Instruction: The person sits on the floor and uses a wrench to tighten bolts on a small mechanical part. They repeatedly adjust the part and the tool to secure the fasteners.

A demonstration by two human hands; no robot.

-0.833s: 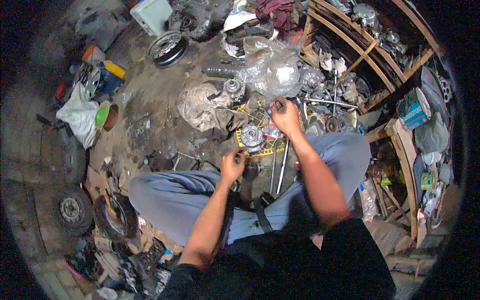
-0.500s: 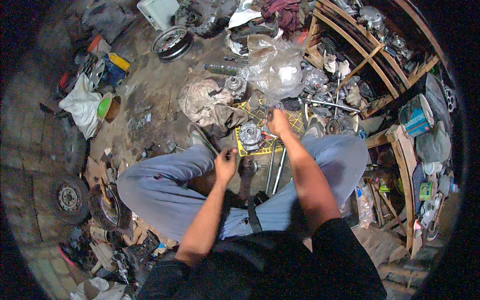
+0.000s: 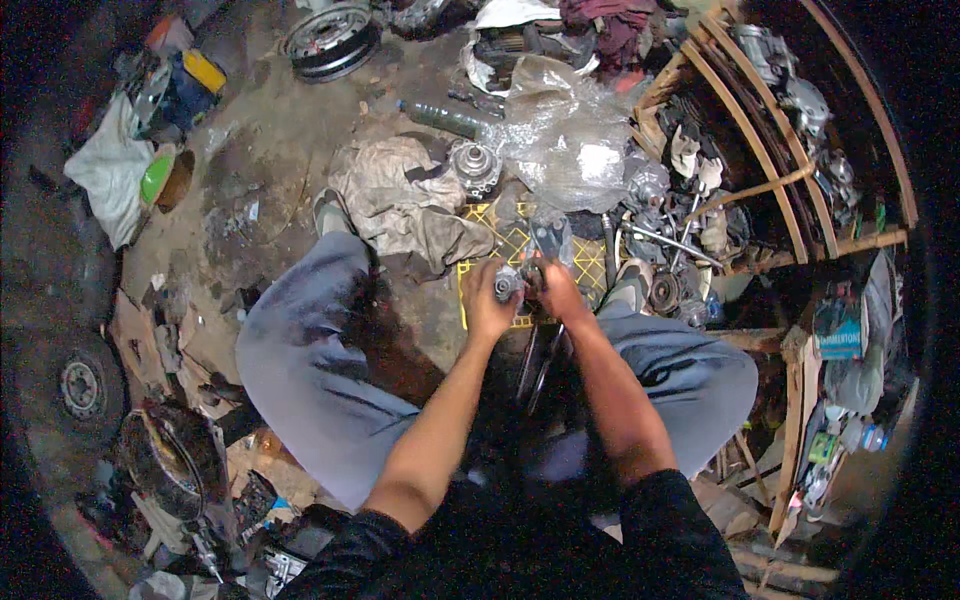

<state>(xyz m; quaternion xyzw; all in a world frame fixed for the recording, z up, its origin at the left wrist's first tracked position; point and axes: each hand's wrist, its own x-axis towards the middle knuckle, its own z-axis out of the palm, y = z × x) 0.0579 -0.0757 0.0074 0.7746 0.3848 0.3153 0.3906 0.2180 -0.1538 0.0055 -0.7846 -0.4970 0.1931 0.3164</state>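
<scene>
My left hand point(image 3: 490, 300) is closed round a round silver metal part point(image 3: 506, 283) with a central boss. My right hand point(image 3: 550, 290) is closed right beside it, gripping something dark that I cannot make out. Both hands are over a yellow plastic grid point(image 3: 480, 240) between my bent legs. Just beyond them on the grid lie grey metal pieces point(image 3: 548, 230). Two long steel bars point(image 3: 535, 362) stretch toward me beneath my wrists. A silver machined component point(image 3: 474, 165) stands past the grid, next to a crumpled beige cloth point(image 3: 395, 205).
Bubble wrap point(image 3: 550, 120), a plastic bottle point(image 3: 440, 120) and a wheel rim point(image 3: 330, 40) lie ahead. Wooden racks point(image 3: 760, 150) with metal parts flank my right. A tyre point(image 3: 80, 380), a pan point(image 3: 165, 460) and a white sack point(image 3: 105, 170) are on my left.
My left hand has moved up and right onto the round metal part. My right hand has come down beside it, so both hands are now together. My view has shifted.
</scene>
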